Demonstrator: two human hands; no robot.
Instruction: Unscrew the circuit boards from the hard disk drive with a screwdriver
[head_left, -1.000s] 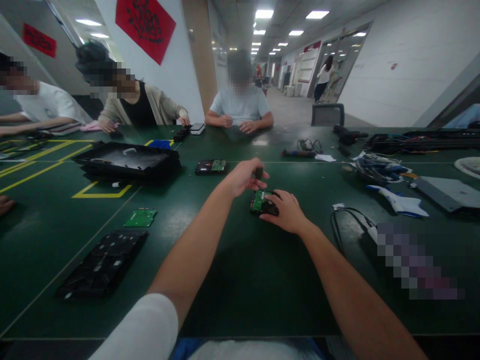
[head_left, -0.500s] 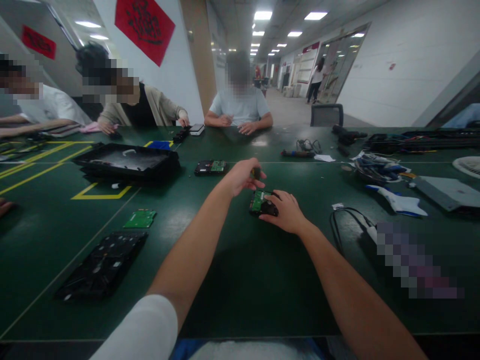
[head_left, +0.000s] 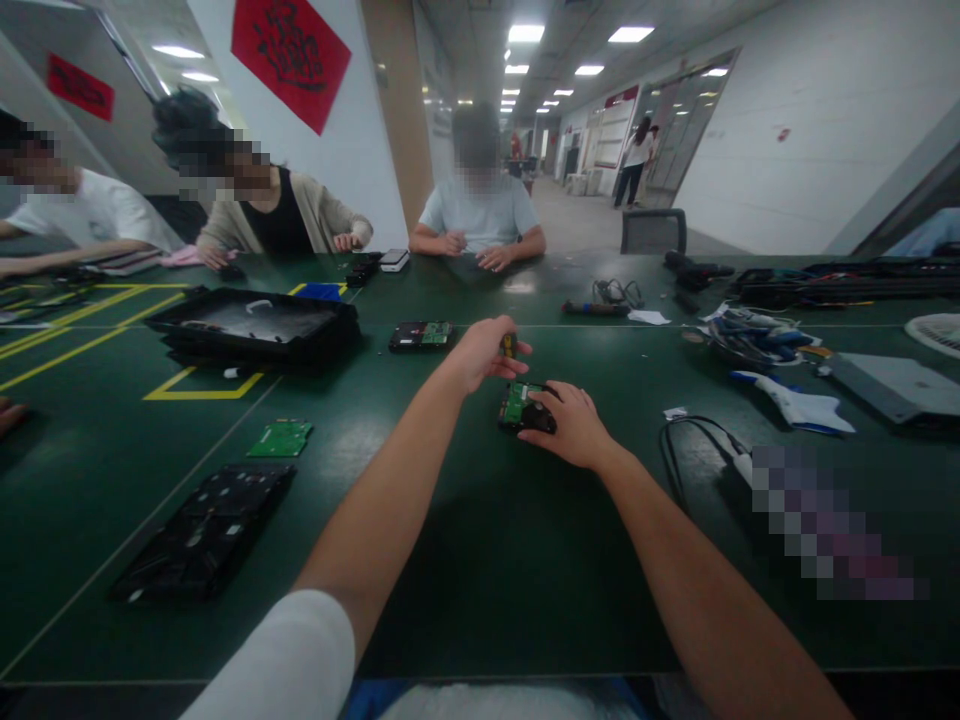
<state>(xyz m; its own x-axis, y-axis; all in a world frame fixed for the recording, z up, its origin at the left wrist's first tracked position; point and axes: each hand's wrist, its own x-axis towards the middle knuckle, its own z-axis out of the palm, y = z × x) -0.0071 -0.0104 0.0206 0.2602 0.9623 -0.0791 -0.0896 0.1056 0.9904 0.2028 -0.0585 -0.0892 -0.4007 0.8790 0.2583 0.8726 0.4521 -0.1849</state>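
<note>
My left hand (head_left: pixel 489 352) is closed around a screwdriver (head_left: pixel 509 346) with a black-and-yellow handle. It is held upright over the far edge of a hard drive (head_left: pixel 517 408); the tip is too small to make out. The drive lies on the green table with its green circuit board facing up. My right hand (head_left: pixel 571 422) grips the drive from the right, with the fingers over its top and the thumb along the near side. Part of the drive is hidden under that hand.
Another hard drive (head_left: pixel 422 336) lies beyond my left forearm. To the left are a green circuit board (head_left: pixel 280 438), a black plastic panel (head_left: pixel 206 530) and a large black tray (head_left: pixel 259 325). A cabled power strip (head_left: pixel 742 465), partly blurred out, and bundled wires (head_left: pixel 757 335) lie right. Several people sit opposite.
The screwdriver handle has turned in my left fingers, so more yellow shows. My right hand and the drive stay put. Across the table, a co-worker's hand has drawn back from small black items.
</note>
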